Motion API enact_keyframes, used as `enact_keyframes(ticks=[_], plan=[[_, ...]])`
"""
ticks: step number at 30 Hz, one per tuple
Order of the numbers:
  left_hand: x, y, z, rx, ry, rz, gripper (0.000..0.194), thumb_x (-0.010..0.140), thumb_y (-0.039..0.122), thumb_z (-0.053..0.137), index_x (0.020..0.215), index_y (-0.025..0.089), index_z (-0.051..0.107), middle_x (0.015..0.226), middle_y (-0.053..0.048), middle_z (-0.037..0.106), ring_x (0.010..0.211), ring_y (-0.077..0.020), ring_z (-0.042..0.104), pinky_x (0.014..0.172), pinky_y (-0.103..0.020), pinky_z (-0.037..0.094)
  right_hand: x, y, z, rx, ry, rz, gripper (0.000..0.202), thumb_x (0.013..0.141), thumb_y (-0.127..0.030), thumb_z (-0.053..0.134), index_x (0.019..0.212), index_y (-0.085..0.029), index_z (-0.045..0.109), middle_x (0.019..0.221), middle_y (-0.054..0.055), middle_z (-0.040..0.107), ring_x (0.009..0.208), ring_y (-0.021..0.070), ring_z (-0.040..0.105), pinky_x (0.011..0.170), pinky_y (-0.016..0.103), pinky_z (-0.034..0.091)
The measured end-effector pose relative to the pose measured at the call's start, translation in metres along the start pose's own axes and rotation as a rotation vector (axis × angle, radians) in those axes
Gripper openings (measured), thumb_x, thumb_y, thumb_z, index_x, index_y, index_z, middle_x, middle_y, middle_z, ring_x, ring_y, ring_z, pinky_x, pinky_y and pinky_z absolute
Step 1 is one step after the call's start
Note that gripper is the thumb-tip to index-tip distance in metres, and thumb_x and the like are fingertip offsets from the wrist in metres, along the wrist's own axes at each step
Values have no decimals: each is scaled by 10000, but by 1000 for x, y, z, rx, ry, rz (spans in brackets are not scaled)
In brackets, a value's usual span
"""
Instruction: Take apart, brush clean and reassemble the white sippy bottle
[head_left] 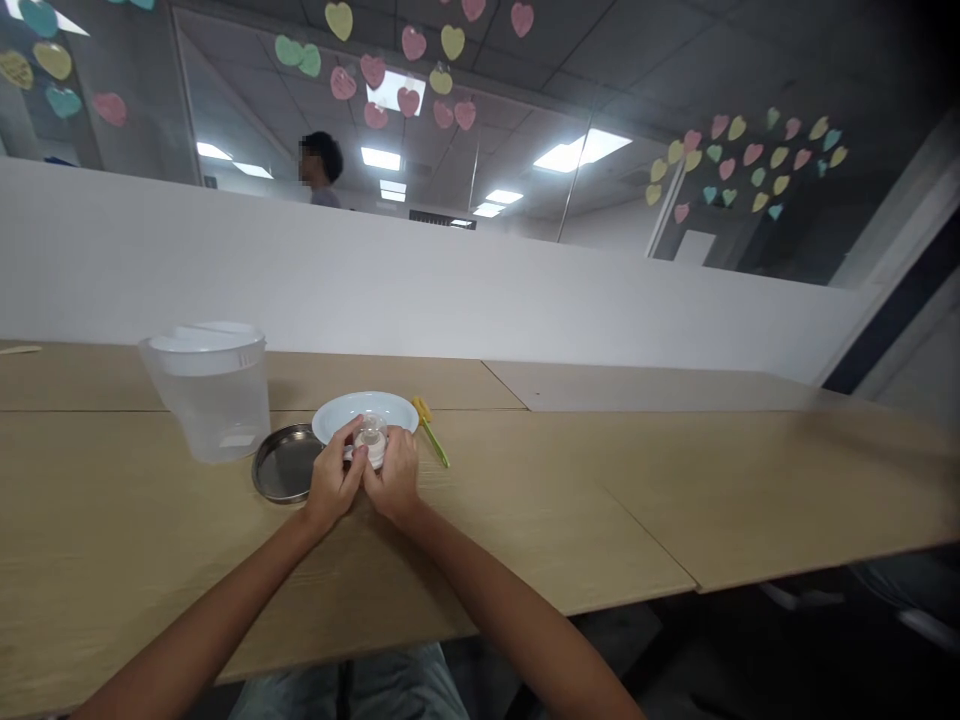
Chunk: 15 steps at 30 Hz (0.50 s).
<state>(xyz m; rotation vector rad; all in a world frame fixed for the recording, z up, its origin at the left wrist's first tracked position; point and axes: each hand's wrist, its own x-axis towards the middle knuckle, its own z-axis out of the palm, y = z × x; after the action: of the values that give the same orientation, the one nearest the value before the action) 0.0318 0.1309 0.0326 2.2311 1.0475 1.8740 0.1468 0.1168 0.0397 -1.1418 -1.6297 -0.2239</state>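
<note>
Both hands are together in front of a pale blue-white bowl [341,412]. Between them is a small bottle [371,440] with a clear dome top and a white collar. My left hand [334,478] wraps its fingers round the left side of the bottle. My right hand [395,475] is closed on its right side. The lower part of the bottle is hidden by the hands. A round metal tray [285,464] lies just left of my left hand. To the right of the bowl lies a brush [435,440] with a yellow head and a green handle.
A large translucent pitcher [217,405] with liquid in it stands at the left on the wooden table [525,510]. A flat pale stick [21,350] lies at the far left. Behind the table is a white wall with glass above; a person is beyond it.
</note>
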Motion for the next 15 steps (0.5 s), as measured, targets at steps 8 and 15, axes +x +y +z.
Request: enact_keyframes(ticks=[8, 15], plan=[[-8, -3, 3, 20, 9, -46, 470, 908, 376, 388, 1290, 113, 458, 1215, -150, 577, 1031, -204, 598, 876, -332, 492, -6, 3, 6, -81, -6, 22, 287, 835, -433, 407, 882, -160, 482, 866, 89, 559, 823, 218, 478, 755, 355, 363], [-14, -12, 0, 40, -89, -17, 501, 920, 374, 337, 1363, 147, 393, 1324, -132, 502, 1167, -224, 533, 970, -360, 453, -8, 3, 5, -64, 53, 7, 304, 786, -455, 494, 885, -168, 514, 869, 82, 585, 817, 224, 500, 770, 365, 368]])
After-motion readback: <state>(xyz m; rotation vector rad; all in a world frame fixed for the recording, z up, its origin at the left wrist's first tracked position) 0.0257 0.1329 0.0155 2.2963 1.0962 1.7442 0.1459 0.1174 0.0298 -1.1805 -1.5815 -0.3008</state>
